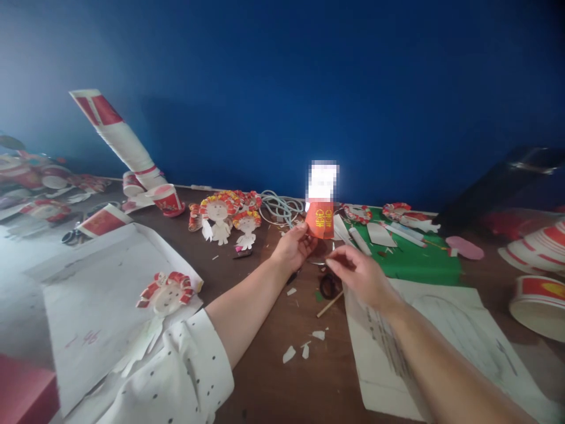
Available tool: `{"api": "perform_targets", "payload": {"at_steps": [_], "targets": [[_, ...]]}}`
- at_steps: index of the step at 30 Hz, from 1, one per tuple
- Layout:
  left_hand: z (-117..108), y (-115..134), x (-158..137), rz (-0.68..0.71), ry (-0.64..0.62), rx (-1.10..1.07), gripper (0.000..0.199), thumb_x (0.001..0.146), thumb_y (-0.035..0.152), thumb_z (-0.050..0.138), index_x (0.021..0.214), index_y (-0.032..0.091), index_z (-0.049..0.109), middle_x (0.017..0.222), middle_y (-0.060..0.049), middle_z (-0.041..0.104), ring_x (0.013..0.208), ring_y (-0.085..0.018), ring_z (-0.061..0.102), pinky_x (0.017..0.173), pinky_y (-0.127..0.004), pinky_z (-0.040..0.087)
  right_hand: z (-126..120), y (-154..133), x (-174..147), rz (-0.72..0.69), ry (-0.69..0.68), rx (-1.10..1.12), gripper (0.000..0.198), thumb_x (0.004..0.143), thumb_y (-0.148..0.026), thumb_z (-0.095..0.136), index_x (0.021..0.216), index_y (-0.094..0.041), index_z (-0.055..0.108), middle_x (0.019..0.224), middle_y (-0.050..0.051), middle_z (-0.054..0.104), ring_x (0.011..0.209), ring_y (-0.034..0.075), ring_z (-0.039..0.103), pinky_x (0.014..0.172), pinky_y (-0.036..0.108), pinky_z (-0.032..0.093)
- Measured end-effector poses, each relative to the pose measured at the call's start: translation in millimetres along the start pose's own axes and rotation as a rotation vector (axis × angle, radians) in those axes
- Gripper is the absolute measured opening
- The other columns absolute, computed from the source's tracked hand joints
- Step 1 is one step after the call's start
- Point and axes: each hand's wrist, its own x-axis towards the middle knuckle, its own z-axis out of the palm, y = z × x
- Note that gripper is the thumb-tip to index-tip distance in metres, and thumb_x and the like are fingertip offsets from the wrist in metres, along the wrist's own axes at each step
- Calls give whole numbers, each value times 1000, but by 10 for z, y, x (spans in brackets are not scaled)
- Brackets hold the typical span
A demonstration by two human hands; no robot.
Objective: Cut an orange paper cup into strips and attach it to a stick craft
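My left hand [296,250] is closed on the lower left edge of an orange-red paper piece [321,220] with yellow double-happiness characters. Its shape widens downward like an upturned paper cup. A pixelated white patch above it hides what is there. My right hand [353,268] hovers to the lower right, thumb and fingers pinched together; whatever they hold, if anything, is too small to make out. Black scissor-like handles [328,286] lie on the table just below that hand, beside a thin wooden stick [330,304].
Paper dolls with red-and-yellow hair [217,218] stand at the back left near a coiled pale cord [282,207]. A green sheet [417,265] bears markers. Paper cups [165,200] stand left, others right. White scraps [289,354] and a drawing sheet [375,377] lie in front.
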Motion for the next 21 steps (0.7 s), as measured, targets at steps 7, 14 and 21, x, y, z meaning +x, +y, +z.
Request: {"api": "perform_targets", "payload": {"at_steps": [7, 14, 21], "targets": [[-9, -2, 6, 12, -7, 26, 8, 80, 15, 61, 75, 15, 55, 64, 0, 59, 55, -8, 57, 58, -21, 50, 37, -151, -121, -270, -225, -726, 16, 82, -28, 61, 97, -22, 65, 101, 6, 64, 98, 24, 58, 85, 37, 45], [-17, -9, 21, -6, 3, 20, 7, 79, 15, 62, 76, 15, 55, 64, 0, 60, 55, -8, 57, 58, -21, 51, -286, -97, -249, -174, -233, -917, 13, 86, -23, 50, 92, -21, 62, 98, 8, 63, 94, 23, 60, 78, 32, 46], [18, -4, -18, -25, 27, 59, 8, 79, 15, 63, 74, 15, 56, 62, 0, 58, 53, -8, 54, 62, -23, 50, -661, 135, -421, 3, -106, -1041, 21, 86, -30, 47, 96, -24, 64, 100, 8, 65, 88, 25, 64, 68, 33, 47]]}}
